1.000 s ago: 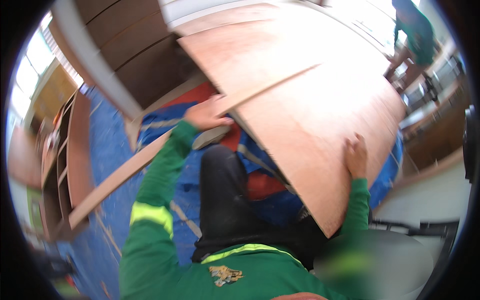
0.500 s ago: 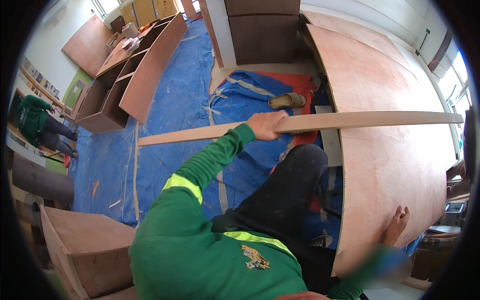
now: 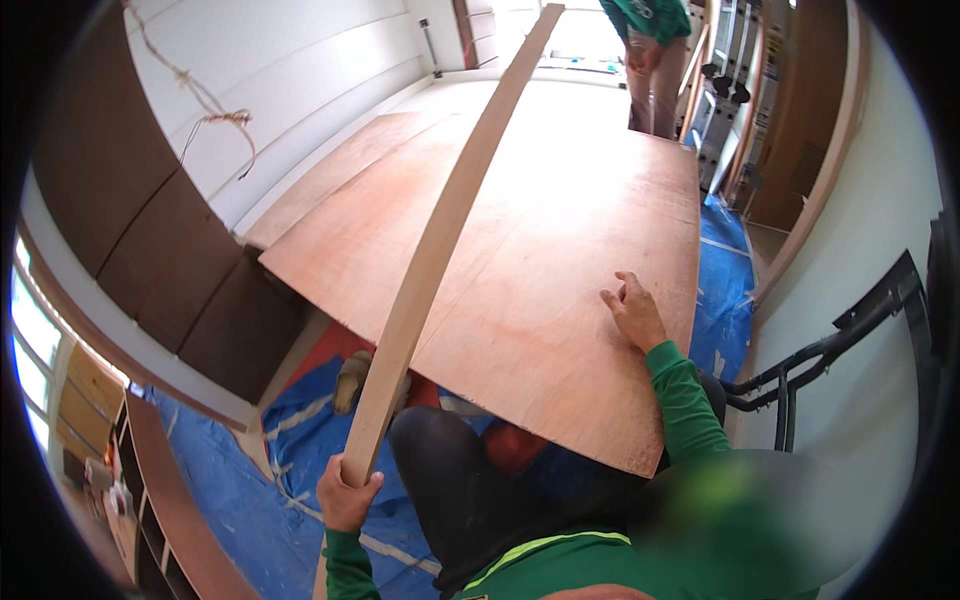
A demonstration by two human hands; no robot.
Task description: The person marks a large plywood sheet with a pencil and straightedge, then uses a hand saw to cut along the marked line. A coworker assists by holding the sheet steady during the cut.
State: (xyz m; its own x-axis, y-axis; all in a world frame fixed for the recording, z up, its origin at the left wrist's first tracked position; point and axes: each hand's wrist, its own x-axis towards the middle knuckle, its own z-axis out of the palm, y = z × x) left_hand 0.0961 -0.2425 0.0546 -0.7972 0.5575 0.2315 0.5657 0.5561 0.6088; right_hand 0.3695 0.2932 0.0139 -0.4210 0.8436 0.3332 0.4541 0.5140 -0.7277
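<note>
Gripping the long wooden strip near its lower end, the left hand stays clamped; the right hand rests open, steadying the plywood sheet.

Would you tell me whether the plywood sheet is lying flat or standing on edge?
Lying flat: the right hand rests on top of the plywood sheet.

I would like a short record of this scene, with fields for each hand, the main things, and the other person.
left hand: closed around the near end of a long wooden strip
right hand: flat on the plywood sheet, fingers spread
wooden strip: lies lengthwise over the sheet, reaching far ahead
floor: blue tarp
other person: stands at the sheet's far end
</note>
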